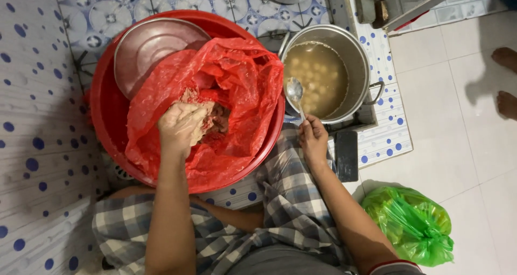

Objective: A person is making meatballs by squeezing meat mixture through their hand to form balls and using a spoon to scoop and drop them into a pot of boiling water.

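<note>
Left hand (182, 125) is fisted on meat paste (215, 116) in red bag (237, 81) w/ right hand (313, 140) pinching spoon (295, 92) over pot (355, 54).

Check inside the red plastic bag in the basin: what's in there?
Inside the red bag lies pinkish minced paste, which the left hand grips, coated in it. The folds hide how much there is. A metal bowl lies partly under the bag.
</note>
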